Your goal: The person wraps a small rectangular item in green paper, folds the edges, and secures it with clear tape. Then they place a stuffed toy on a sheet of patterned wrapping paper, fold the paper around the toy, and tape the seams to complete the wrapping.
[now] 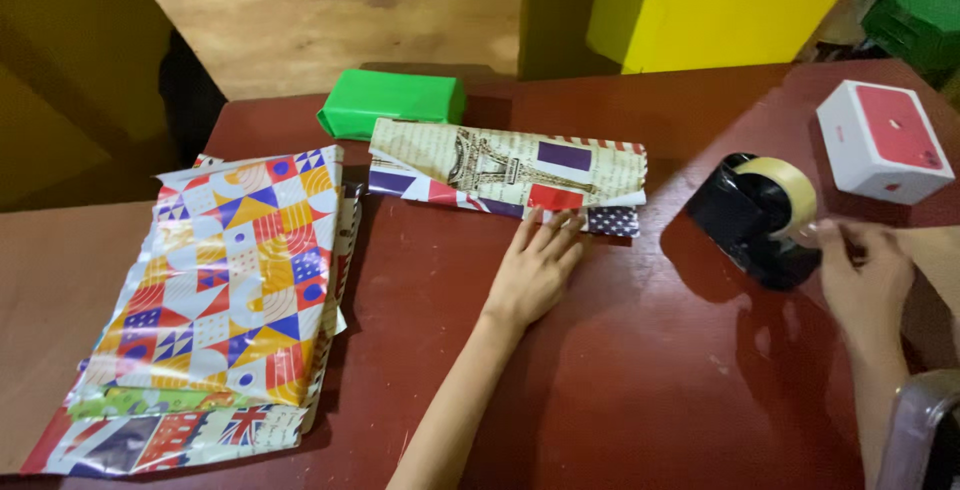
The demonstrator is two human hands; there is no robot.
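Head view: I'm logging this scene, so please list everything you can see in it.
wrapped parcel: one, patterned paper with a tower print, table centre
green parcel: one, green, behind it
wrapping sheets: a stack, multicoloured geometric and flag prints, table left
tape dispenser: one, black with a tan roll, table right
small box: one, white with red top, far right
yellow block: one, behind the table
table: one, dark red
left hand: flat, fingertips on the wrapped parcel
right hand: at the tape dispenser's roll
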